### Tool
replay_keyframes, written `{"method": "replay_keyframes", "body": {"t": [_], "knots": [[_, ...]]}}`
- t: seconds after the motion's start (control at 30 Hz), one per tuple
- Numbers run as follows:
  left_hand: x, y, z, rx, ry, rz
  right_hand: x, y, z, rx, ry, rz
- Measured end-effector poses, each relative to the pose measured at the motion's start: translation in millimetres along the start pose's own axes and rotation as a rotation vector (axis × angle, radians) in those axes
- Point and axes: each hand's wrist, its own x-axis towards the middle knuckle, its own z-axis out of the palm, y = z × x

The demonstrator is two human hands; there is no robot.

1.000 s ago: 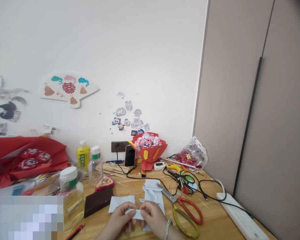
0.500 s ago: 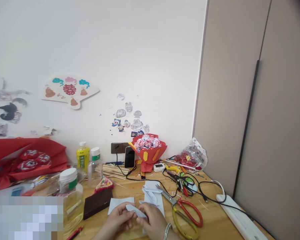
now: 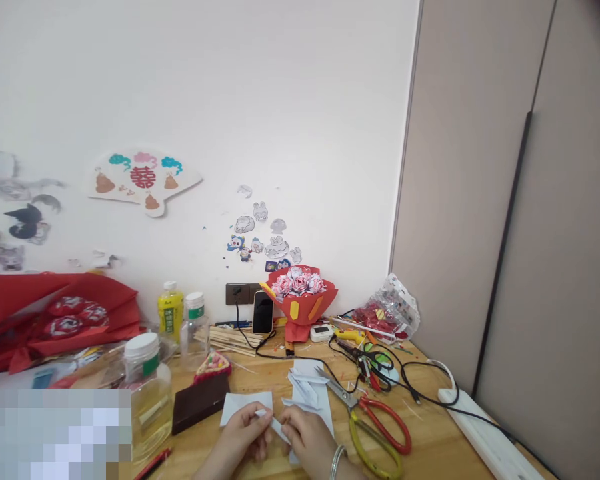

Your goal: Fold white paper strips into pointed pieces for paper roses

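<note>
Between both hands is a narrow folded strip of white paper (image 3: 279,427). My left hand (image 3: 245,433) pinches its upper left end between thumb and fingers. My right hand (image 3: 307,437), with a silver bangle at the wrist, grips the lower right end. Just behind the left hand lies a flat white paper sheet (image 3: 247,401). Beyond the right hand, several folded paper pieces (image 3: 303,385) rest on another white sheet (image 3: 318,373). Large scissors (image 3: 380,437) with one red and one yellow handle lie to the right, their blade tips over the folded pieces.
A dark brown box (image 3: 200,403) and a clear jar (image 3: 150,407) stand left, near a red pen (image 3: 153,463). Behind are a phone (image 3: 263,312), a red-wrapped bouquet (image 3: 300,300) and wooden sticks (image 3: 235,340). Black cables and a white power strip (image 3: 480,433) lie right.
The paper strip has turned and now looks narrower between my fingers. Both hands still hold it. The whole view has shifted slightly, with the scene sliding a little to the right.
</note>
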Motion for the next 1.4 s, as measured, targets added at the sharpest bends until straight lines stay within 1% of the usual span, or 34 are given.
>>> {"method": "replay_keyframes", "body": {"t": [0.1,0.3,0.5,0.67,0.73,0.83,0.9,0.97,1.07,1.2,1.27,1.33,1.4], "knots": [[-0.5,-0.8,-0.7,-0.005,0.0,0.013,1.3,2.3,1.7,0.069,-0.01,0.015],[-2.9,0.4,0.1,-0.048,0.036,0.07,3.3,7.6,5.1,0.118,0.022,0.058],[-4.4,1.9,2.0,-0.078,0.074,0.041,2.7,7.3,6.2,0.205,-0.006,0.089],[-2.8,3.9,-2.0,-0.039,0.15,0.089,3.6,9.3,6.3,0.174,0.04,0.064],[-3.1,5.4,-2.6,-0.046,0.161,0.105,4.4,10.5,5.7,0.163,0.042,0.064],[-4.5,6.6,-0.7,-0.063,0.149,0.095,5.1,10.1,4.6,0.175,0.038,0.056],[-5.5,5.7,2.1,-0.024,0.122,0.08,4.9,7.6,4.2,0.204,0.063,0.05],[-6.8,3.5,5.6,0.086,0.064,0.065,4.5,3.9,4.4,0.242,0.088,0.05],[-9.7,0.9,10.9,0.277,-0.017,0.056,3.4,-1.6,5.3,0.277,0.067,0.039],[-13.5,3.1,15.1,0.446,0.031,0.128,2.2,-4.0,5.8,0.255,0.056,0.038],[-14.4,5.4,15.7,0.447,0.018,0.126,1.8,-2.8,6.1,0.276,0.042,0.055],[-14.5,7.1,15.4,0.402,-0.008,0.106,1.6,-0.9,7.3,0.342,-0.01,0.094],[-14.3,8.1,14.8,0.36,-0.007,0.107,1.4,1.0,9.2,0.423,-0.073,0.138]]}}
